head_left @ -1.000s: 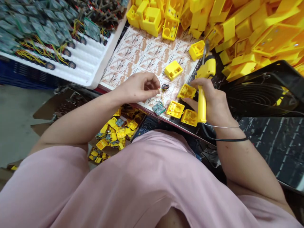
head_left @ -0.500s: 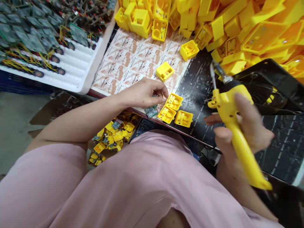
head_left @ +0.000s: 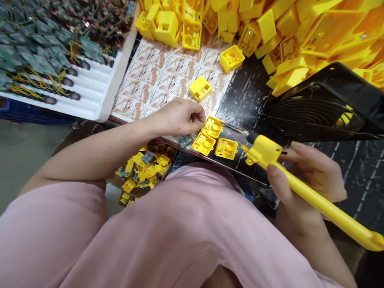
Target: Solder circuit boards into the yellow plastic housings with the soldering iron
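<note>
My left hand (head_left: pixel 183 116) is pinched at the left edge of an open yellow plastic case (head_left: pixel 213 127), on what looks like a thin wire, mostly hidden by the fingers. Below that hand lies a green circuit board (head_left: pixel 184 141), partly covered. My right hand (head_left: pixel 306 176) grips a yellow gun-style soldering iron (head_left: pixel 264 150), its long handle slanting down to the right. The iron's tip reaches the upper case's right side; whether it touches cannot be told. Two more open cases, a lower left one (head_left: pixel 204 144) and a right one (head_left: pixel 226 148), sit close by.
A white foam tray (head_left: pixel 90 90) of wired circuit boards stands at left. Yellow cases (head_left: pixel 288 36) are heaped at the back right, beside a black fan (head_left: pixel 303 112). Single cases (head_left: pixel 200 89) lie on the printed sheet (head_left: pixel 150 76). Below the table edge is a box of yellow parts (head_left: pixel 147 170).
The soldering iron has swung down and left, from pointing upward at the right to pointing at the upper case. My left hand keeps its pinch beside that case. The view has shifted slightly.
</note>
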Demonstrator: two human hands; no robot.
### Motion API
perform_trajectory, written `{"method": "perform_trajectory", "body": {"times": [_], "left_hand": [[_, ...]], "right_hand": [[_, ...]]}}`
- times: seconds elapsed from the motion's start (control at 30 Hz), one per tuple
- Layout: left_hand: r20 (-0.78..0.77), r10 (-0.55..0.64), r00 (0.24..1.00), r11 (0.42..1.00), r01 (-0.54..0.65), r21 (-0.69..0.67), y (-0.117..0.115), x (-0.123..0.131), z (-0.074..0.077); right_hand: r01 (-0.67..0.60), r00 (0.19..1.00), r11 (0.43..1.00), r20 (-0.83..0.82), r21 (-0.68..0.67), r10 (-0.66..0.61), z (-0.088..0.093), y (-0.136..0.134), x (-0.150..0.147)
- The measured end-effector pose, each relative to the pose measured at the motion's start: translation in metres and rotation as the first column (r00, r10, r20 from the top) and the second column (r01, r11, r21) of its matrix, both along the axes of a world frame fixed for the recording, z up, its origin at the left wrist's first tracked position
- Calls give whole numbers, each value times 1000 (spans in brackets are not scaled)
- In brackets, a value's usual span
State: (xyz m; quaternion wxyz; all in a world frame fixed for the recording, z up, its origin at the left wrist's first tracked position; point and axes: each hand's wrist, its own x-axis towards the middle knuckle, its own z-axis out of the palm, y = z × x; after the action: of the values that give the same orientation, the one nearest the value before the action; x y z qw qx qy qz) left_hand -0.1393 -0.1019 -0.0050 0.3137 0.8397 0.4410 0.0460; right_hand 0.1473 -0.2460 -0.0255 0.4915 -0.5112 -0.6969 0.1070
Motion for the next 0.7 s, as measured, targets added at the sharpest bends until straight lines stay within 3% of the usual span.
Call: {"method": "perform_trajectory", "body": {"times": [0.2, 0.53, 0.7], "left_hand": [[-142, -15, 990, 999, 19, 27, 3, 11, 5], [-189, -115, 975, 981, 141, 134, 12, 15, 3], [-236, -110, 966, 980, 144, 135, 14, 21, 1]], "right_hand": [[-202, 976, 978, 93, 53, 197, 10, 7, -8], [-291, 917, 955, 303, 55, 262, 24, 20, -20], [-373, 884, 927, 293, -27, 364, 29, 15, -17]]}}
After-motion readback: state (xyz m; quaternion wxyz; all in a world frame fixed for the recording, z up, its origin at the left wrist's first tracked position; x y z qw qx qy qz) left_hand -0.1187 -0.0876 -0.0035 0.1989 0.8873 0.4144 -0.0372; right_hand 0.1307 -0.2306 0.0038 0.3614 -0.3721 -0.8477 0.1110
